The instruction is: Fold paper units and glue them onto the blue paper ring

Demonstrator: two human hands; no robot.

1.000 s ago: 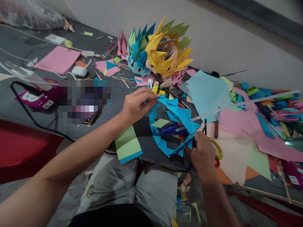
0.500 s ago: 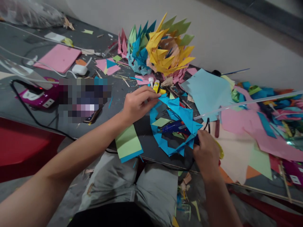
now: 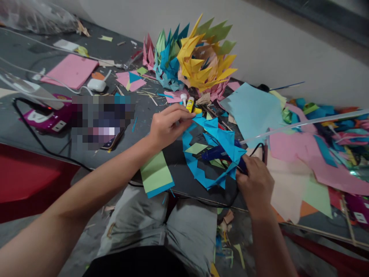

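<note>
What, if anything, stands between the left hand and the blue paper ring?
Nothing visible: the left hand pinches the upper end of the blue paper ring. Opposite, the ring partly covers the blue glue gun held by the right hand.

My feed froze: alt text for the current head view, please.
A left hand pinches the upper edge of a blue folded-paper loop while the right hand grips a blue glue gun, partly showing through the loop. Multicoloured paper pieces stand behind on a dark, littered table.

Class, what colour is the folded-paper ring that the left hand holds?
The folded-paper ring is blue, best seen in the head view.
</note>
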